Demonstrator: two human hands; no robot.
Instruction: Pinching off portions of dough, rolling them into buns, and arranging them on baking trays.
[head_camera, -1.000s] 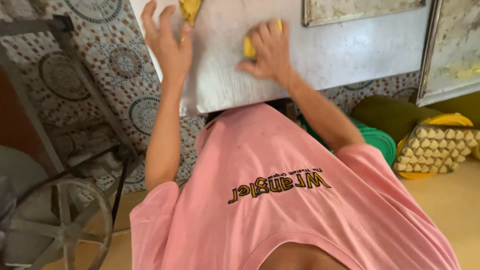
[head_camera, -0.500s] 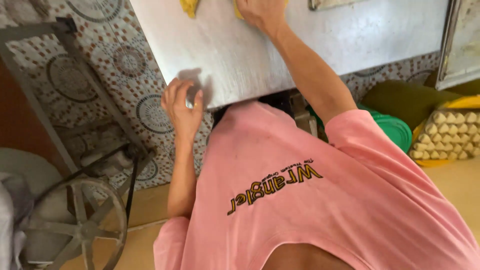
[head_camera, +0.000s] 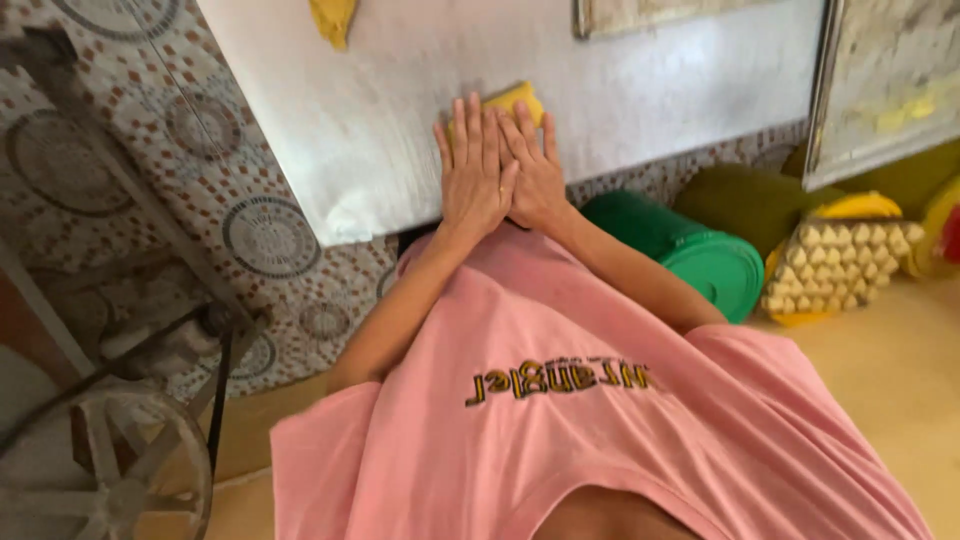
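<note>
Item: yellow dough lump (head_camera: 512, 101) on the pale metal surface (head_camera: 380, 150), just beyond my fingertips. My left hand (head_camera: 473, 170) and right hand (head_camera: 533, 168) lie flat, fingers extended, overlapped and pressing on it, gripping nothing; neither sits nearer. Long axis possibly crosswise, mostly hidden. Second yellow piece (head_camera: 332, 18) far-left. Right: green drum (head_camera: 690, 250), stacked egg trays (head_camera: 835, 262).

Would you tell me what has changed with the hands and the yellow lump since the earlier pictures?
The left hand left the table's near edge and came across to lie over the right hand; both now press flat on the yellow dough lump, nearer the edge than before. The second yellow piece and the pale table stayed put.
</note>
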